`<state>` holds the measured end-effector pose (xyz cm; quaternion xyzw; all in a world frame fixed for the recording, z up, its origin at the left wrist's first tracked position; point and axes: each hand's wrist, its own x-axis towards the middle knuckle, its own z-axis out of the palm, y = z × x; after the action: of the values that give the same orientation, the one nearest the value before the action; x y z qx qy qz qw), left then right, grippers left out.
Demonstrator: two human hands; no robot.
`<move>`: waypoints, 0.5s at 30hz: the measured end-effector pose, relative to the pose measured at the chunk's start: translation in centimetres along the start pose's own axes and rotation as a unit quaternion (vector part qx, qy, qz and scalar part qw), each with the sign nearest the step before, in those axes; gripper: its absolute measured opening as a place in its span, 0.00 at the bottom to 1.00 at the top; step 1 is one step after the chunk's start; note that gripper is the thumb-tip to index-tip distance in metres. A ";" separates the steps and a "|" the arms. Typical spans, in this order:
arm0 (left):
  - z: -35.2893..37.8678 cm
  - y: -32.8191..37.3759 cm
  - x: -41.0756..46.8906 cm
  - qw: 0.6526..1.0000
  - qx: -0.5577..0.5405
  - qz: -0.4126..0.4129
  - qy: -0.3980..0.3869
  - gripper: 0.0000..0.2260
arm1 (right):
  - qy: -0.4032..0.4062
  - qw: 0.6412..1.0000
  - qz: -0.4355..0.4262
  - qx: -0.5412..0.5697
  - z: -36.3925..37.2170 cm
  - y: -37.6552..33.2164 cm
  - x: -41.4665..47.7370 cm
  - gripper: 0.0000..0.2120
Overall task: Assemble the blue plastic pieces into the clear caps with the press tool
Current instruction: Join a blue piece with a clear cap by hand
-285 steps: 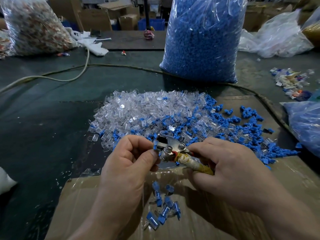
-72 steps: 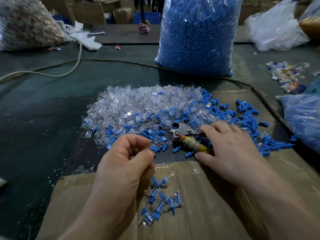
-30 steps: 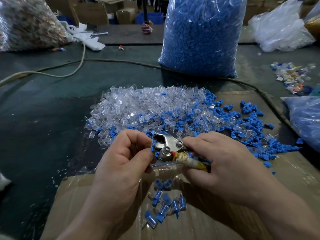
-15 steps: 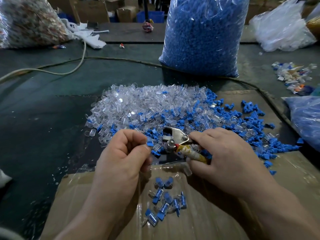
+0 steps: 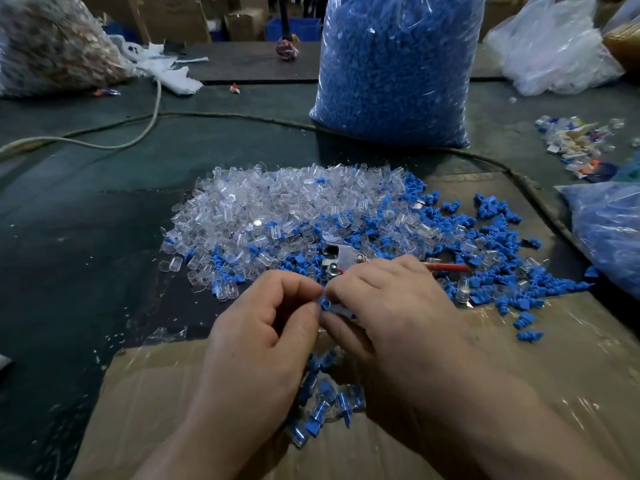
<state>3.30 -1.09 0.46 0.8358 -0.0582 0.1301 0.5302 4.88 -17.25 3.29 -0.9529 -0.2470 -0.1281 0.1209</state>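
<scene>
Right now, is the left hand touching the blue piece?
Touching. The head view shows the left hand pinching the blue piece with no gap visible; the right hand pinches its other end.

Dark green table point(image 5: 86, 237) with flattened cardboard point(image 5: 156, 393), a pale cord point(image 5: 158, 98), a bag of blue pieces point(image 5: 394, 71).

Pale cable point(image 5: 157, 98) loops across the green table point(image 5: 86, 220).

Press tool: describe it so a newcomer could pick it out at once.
In front of the tall clear bag of blue plastic pieces spreads a heap of clear caps and blue pieces. At its near edge, just beyond the right hand, lies the press tool: the only metal thing there, silver-headed with a red handle.
</scene>
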 end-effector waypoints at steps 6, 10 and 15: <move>-0.6 0.1 0.0 0.999 -0.020 0.037 0.000 0.08 | 0.027 0.999 -0.001 0.022 0.2 0.1 -0.1 0.13; -0.8 0.1 0.5 0.999 0.019 -0.040 -0.012 0.19 | 0.070 0.997 -0.019 0.039 0.4 -0.3 0.0 0.10; -1.0 0.2 0.7 0.996 -0.042 -0.067 -0.032 0.23 | 0.078 0.995 -0.023 0.066 0.1 -1.2 -0.2 0.15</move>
<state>3.81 -0.21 1.22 0.8186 -0.0245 0.0649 0.5702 4.14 -16.26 3.34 -0.9241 -0.2662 -0.1883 0.1994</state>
